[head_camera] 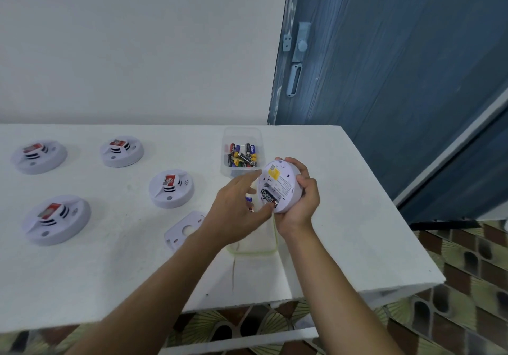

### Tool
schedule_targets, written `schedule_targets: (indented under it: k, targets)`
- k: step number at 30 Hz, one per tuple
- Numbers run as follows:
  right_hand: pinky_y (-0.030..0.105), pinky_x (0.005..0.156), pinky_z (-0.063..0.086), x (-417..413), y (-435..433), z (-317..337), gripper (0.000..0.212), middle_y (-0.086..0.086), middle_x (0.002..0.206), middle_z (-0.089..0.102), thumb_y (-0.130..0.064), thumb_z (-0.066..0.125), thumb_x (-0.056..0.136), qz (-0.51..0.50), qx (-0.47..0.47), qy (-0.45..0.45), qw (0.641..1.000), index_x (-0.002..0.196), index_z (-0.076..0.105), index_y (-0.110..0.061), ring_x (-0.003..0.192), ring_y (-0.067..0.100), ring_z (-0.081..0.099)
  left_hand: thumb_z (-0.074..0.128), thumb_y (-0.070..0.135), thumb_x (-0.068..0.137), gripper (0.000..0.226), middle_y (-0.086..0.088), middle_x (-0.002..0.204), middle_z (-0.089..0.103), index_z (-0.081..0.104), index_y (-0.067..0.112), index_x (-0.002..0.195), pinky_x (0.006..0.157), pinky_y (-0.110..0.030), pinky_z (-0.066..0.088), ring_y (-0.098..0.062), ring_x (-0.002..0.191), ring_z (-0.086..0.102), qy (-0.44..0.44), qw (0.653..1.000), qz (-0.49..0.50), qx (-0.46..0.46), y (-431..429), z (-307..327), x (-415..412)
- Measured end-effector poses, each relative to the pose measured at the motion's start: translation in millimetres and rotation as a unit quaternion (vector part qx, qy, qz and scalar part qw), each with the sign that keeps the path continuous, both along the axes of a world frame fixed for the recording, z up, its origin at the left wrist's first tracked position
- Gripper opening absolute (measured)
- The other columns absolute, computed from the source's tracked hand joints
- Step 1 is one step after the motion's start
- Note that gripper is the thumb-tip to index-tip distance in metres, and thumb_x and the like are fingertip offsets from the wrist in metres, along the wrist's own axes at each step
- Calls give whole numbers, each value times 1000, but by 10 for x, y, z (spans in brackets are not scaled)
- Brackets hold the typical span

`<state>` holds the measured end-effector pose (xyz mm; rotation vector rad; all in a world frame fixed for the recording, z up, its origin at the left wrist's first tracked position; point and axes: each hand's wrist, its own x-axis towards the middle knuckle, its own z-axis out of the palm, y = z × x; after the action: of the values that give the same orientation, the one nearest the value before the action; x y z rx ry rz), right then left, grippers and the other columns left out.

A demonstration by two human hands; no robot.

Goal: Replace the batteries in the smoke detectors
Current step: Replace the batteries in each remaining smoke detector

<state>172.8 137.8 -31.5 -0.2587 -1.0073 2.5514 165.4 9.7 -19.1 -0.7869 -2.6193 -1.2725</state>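
Over the table (pixel 110 258), your right hand (pixel 299 206) wraps round the smoke detector (pixel 284 187) and holds it up, back side facing you. If that hold gets loose while you push, the detector can fall. Your left hand (pixel 236 203) has its thumb on the end of the battery (pixel 268 196) in the open slot. I cannot tell if its other fingers hold something. Push crooked and the battery can pop out. Your hands hide most of the near tub (pixel 255 251). The far tub (pixel 242 134) holds spare batteries (pixel 242 156).
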Motion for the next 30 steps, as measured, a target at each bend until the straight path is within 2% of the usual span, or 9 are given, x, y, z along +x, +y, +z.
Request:
schedule_targets:
  k: [3, 7, 12, 15, 18, 21, 23, 27, 30]
  targets:
    - [34, 73, 53, -16, -12, 28, 37, 13, 115, 64, -29, 50, 70, 11, 9, 0, 1000, 102, 64, -15, 103, 33, 58, 76, 28, 79, 52, 4, 116, 66, 60, 18, 128, 69, 0, 44, -1, 80, 59, -29, 999, 20, -5, -5, 81, -1]
    - [35, 73, 53, -34, -36, 32, 44, 13, 115, 64, -36, 59, 62, 15, 15, 2, 1000, 101, 65, -17, 103, 33, 59, 79, 33, 76, 49, 11, 94, 66, 65, 21, 121, 69, 2, 41, 0, 80, 64, -66, 997, 50, -2, -43, 122, -2]
    - [34, 73, 54, -59, -66, 17, 36, 12, 109, 65, -28, 53, 69, 15, 18, 18, 1000, 101, 63, -14, 98, 31, 62, 81, 36, 73, 48, 18, 95, 64, 68, 20, 116, 70, -1, 45, 3, 83, 64, -103, 993, 65, -3, -45, 108, -8]
    - [34, 73, 54, -67, -85, 11, 34, 11, 108, 66, -22, 46, 72, 14, 35, 25, 999, 100, 62, -11, 97, 31, 62, 78, 43, 66, 47, 12, 87, 68, 71, 17, 104, 72, -9, 50, -2, 78, 66, -113, 991, 76, -4, -32, 112, 2]
    - [35, 73, 53, -81, -117, 11, 33, 11, 106, 67, -19, 47, 71, 15, 56, 28, 998, 100, 61, -10, 99, 35, 60, 57, 59, 56, 50, 1, 75, 70, 67, 17, 80, 73, -28, 53, -15, 72, 65, -103, 992, 69, -19, -35, 95, -3]
    - [36, 72, 53, -103, -139, 11, 37, 14, 107, 65, -26, 57, 63, 19, 72, 22, 997, 97, 64, -12, 100, 38, 59, 49, 60, 57, 57, -8, 73, 68, 68, 10, 78, 69, -37, 52, -13, 60, 50, -93, 992, 73, -37, -38, 56, -41]
    - [38, 75, 50, -120, -146, -9, 39, 15, 109, 64, -30, 59, 60, 18, 77, 19, 997, 95, 67, -15, 102, 40, 58, 45, 60, 58, 59, -9, 68, 66, 67, 8, 77, 66, -37, 50, -14, 57, 44, -84, 993, 73, -46, -34, 54, -42]
    - [37, 73, 50, -136, -136, -39, 44, 13, 106, 66, -31, 60, 58, 18, 66, 15, 998, 97, 65, -13, 101, 39, 58, 46, 54, 65, 56, -6, 77, 71, 71, 9, 85, 68, -31, 50, -23, 68, 60, -70, 996, 50, -30, -55, 49, -3]
    - [36, 73, 50, -153, -130, -45, 42, 9, 103, 68, -33, 59, 59, -2, 83, 5, 997, 96, 66, -15, 99, 34, 60, 51, 37, 76, 35, -4, 86, 72, 68, 8, 86, 70, -27, 49, -21, 74, 60, -62, 997, 37, -11, -50, 18, 20]
